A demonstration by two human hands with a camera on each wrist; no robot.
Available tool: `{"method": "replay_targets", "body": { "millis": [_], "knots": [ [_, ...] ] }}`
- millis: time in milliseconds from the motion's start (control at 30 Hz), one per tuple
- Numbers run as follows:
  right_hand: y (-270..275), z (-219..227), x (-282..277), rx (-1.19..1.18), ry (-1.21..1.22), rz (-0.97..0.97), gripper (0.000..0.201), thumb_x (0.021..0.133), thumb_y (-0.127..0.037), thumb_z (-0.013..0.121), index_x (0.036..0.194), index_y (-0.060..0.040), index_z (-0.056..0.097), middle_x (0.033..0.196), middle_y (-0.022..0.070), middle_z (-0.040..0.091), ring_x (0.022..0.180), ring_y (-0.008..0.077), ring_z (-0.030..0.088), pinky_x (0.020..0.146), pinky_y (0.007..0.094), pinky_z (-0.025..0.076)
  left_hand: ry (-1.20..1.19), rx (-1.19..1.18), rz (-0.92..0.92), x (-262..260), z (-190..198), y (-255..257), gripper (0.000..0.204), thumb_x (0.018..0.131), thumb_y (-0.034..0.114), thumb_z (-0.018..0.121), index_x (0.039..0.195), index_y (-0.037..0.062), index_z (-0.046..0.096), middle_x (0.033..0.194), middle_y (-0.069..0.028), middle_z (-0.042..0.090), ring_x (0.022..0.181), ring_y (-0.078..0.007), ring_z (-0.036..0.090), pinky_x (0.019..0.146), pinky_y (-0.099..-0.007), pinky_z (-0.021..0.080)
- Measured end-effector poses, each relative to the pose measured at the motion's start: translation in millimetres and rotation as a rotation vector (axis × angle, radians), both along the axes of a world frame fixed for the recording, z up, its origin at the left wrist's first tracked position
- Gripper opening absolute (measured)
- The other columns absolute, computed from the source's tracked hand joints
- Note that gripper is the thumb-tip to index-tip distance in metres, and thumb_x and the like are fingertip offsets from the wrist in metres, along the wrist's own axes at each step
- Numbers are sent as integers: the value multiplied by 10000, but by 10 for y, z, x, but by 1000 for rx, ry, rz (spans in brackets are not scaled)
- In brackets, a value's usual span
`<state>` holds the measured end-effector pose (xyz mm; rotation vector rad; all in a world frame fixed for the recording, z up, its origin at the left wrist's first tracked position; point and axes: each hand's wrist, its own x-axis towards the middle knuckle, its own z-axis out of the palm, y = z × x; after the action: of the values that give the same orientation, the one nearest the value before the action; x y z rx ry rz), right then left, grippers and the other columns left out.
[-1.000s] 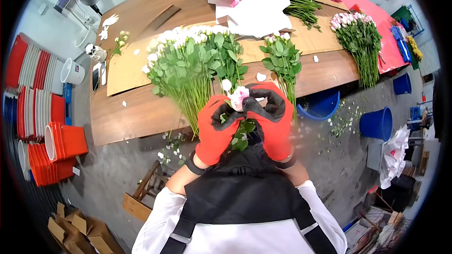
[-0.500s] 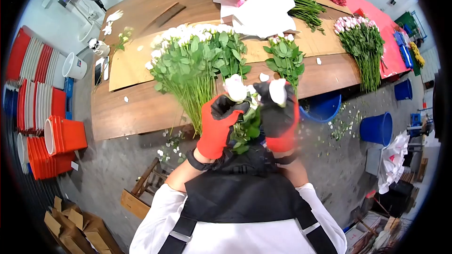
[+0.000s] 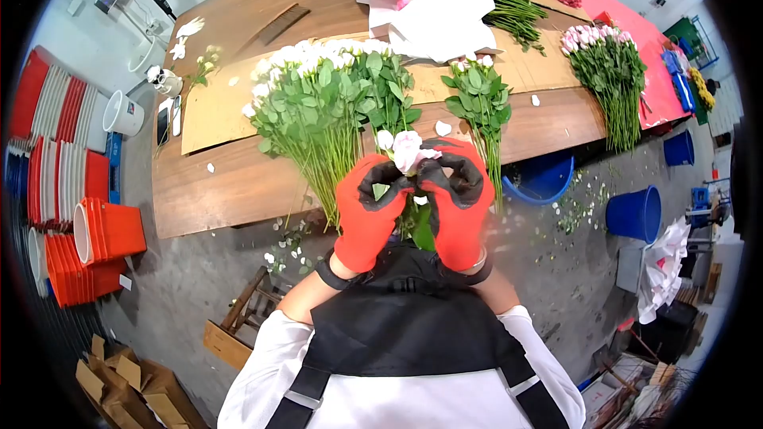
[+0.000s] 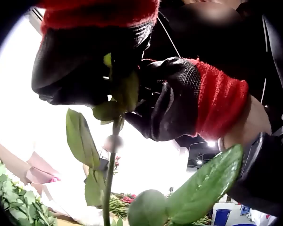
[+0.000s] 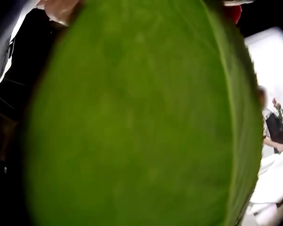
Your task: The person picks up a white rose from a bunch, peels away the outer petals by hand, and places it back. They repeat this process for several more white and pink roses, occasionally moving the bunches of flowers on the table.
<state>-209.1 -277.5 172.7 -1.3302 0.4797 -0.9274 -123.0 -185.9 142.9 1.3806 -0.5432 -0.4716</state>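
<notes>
A pale pink rose (image 3: 407,151) is held upright in front of the chest, its bloom above the gloved fingers. My left hand (image 3: 369,210), in a red glove with black palm, grips the rose just below the bloom. On the bloom's right side my right hand (image 3: 457,206), gloved alike, pinches an outer petal between thumb and fingers. The stem (image 4: 109,179) hangs below the hands in the left wrist view, with green leaves (image 4: 205,183) along it. A big leaf (image 5: 132,117) covers most of the right wrist view and hides the right hand's fingers there.
On the wooden table (image 3: 230,199) lie a large bunch of white roses (image 3: 318,95), a smaller bunch (image 3: 479,99) and pink roses (image 3: 608,71). White paper (image 3: 429,16) lies behind them. A blue bucket (image 3: 544,183) stands below the table edge; fallen petals and leaves (image 3: 576,206) litter the floor.
Half a second ago the right hand was away to the right with a loose white petal. Now it is back at the bloom without that petal showing. The left hand keeps its grip.
</notes>
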Motion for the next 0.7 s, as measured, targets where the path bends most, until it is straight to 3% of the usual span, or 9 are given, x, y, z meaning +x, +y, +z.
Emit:
{"method": "replay_targets", "body": {
  "millis": [167, 200, 233, 267, 367, 433, 467, 567, 700],
  "knots": [
    [-60, -134, 54, 343, -234, 6, 170, 888, -31, 571, 1052, 9, 590, 1091, 89, 614, 982, 135, 581, 876, 273, 457, 227, -98, -88, 19, 80, 27, 323, 810, -23, 639, 1127, -50, 583, 989, -64, 655, 878, -117, 602, 799, -257, 475],
    [-124, -167, 8, 326, -303, 71, 226, 905, -170, 585, 1045, 8, 593, 1048, 112, 638, 976, 183, 597, 912, 330, 452, 225, -92, -100, 43, 61, 38, 322, 819, -20, 630, 1135, -53, 580, 994, -63, 657, 891, -116, 602, 806, -257, 474],
    [-189, -139, -37, 191, -431, 217, 161, 865, -58, 592, 995, 36, 574, 1066, 141, 631, 1001, 275, 596, 961, 417, 449, 222, -85, -112, 85, 20, 53, 321, 828, -17, 622, 1143, -56, 576, 999, -61, 659, 904, -114, 601, 813, -256, 472],
    [-335, -121, -34, -249, -354, 242, 180, 838, -46, 599, 995, 38, 576, 1067, 159, 626, 1014, 288, 592, 961, 424, 448, 219, -78, -124, 123, -10, 64, 320, 836, -14, 613, 1151, -59, 572, 1004, -60, 660, 918, -113, 601, 820, -255, 471],
    [-389, 14, -100, -576, -147, 133, 223, 837, -130, 634, 1010, 11, 637, 1080, 134, 626, 1007, 292, 591, 944, 417, 436, 159, -125, -171, 168, -41, 58, 309, 830, -33, 601, 1137, -57, 578, 1008, -63, 650, 937, -107, 592, 825, -253, 464],
    [-205, 200, -52, -302, -14, -13, 214, 794, -56, 681, 994, 10, 643, 1074, 121, 626, 1015, 281, 586, 940, 391, 438, 125, -126, -171, 132, -23, 25, 279, 824, -43, 593, 1102, -59, 583, 1023, -68, 638, 934, -108, 586, 828, -251, 459],
    [-193, 319, -24, -333, 93, -7, 283, 722, 52, 709, 994, 15, 639, 1077, 107, 617, 1002, 250, 586, 916, 341, 447, 109, -126, -171, 111, -18, 17, 265, 820, -48, 588, 1085, -61, 586, 1031, -71, 632, 932, -108, 584, 829, -251, 457],
    [-175, 142, -1, -247, 147, 45, 313, 725, 57, 700, 1026, 13, 627, 1073, 111, 611, 989, 231, 586, 890, 318, 455, -7, -66, -223, 135, -129, 54, 216, 816, -57, 580, 1033, -61, 587, 1048, -75, 614, 902, -113, 575, 820, -253, 453],
    [-64, 56, 35, -36, 83, -12, 250, 779, 74, 658, 1016, 17, 605, 1001, 66, 607, 963, 169, 569, 849, 304, 457, 69, -57, -105, 55, -84, 14, 177, 817, -46, 593, 994, -58, 594, 1045, -70, 614, 874, -104, 565, 798, -248, 450]
  ]
}}
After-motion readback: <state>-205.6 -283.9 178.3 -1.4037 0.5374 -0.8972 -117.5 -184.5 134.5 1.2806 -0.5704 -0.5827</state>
